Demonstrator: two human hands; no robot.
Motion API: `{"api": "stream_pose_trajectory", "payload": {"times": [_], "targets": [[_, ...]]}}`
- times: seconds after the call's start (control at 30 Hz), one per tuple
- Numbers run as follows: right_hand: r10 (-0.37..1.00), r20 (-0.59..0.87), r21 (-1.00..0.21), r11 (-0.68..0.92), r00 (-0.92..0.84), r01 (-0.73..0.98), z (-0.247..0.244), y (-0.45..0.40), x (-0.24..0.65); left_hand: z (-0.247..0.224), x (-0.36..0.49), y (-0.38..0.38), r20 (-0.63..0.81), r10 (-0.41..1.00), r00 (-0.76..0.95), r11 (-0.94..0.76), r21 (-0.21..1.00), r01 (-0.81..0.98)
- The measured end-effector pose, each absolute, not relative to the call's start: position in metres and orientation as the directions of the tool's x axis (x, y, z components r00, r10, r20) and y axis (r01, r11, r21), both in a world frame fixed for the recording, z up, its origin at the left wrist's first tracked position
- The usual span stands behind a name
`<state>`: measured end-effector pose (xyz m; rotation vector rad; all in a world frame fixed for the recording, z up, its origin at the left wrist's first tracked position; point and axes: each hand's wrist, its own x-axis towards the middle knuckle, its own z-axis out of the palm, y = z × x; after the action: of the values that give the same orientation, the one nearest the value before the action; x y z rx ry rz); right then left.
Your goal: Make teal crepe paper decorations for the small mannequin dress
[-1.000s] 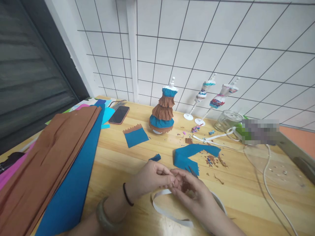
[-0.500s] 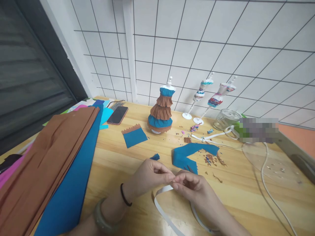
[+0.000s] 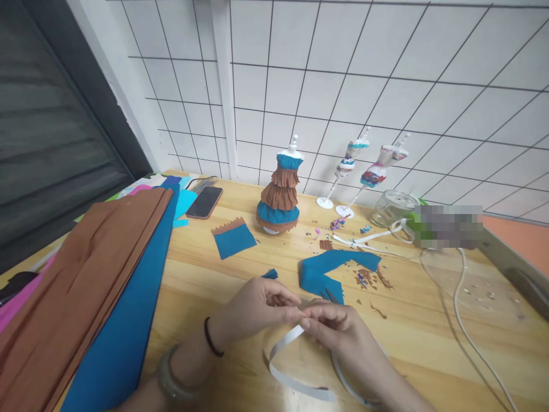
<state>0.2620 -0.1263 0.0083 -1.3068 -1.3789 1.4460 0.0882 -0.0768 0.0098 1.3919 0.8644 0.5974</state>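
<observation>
Several brown and blue sheets [image 3: 94,269] lie at far left, then a phone [image 3: 205,202]. Next, the left hand [image 3: 261,309] holds thumb and forefinger close, whether gripping anything I cannot tell, beside the white ribbon [image 3: 286,340] curling over the table [image 3: 206,280] in front of a dressed mannequin [image 3: 281,196]. The right hand [image 3: 337,326] pinches the ribbon's upper stretch; a glass jar [image 3: 391,210] sits farther right.

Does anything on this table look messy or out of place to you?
Mostly the small brown scraps, scattered beside the bent blue strip beyond the right hand. They look like untidy offcuts. The two slim dress forms seem tilted, though that may be lens distortion. Nothing looks clearly broken.
</observation>
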Motion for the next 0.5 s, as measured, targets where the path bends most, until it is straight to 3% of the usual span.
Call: {"api": "stream_pose_trajectory", "payload": {"times": [0.33,0.43,0.5], "targets": [[0.946,-0.273,-0.957,-0.248,-0.175,0.151,0.005,-0.125,0.261,0.007,0.091,-0.075,-0.112,0.864,0.491,0.046,0.988,0.145],[0.94,-0.315,-0.941,-0.293,-0.129,0.167,0.003,-0.126,0.259,0.005,0.082,-0.064,-0.091,0.963,0.255,0.051,0.986,0.157],[0.933,-0.323,-0.936,-0.291,-0.157,0.198,0.006,-0.126,0.257,0.002,0.078,-0.057,0.001,0.992,0.123,-0.036,0.959,0.281]]}}
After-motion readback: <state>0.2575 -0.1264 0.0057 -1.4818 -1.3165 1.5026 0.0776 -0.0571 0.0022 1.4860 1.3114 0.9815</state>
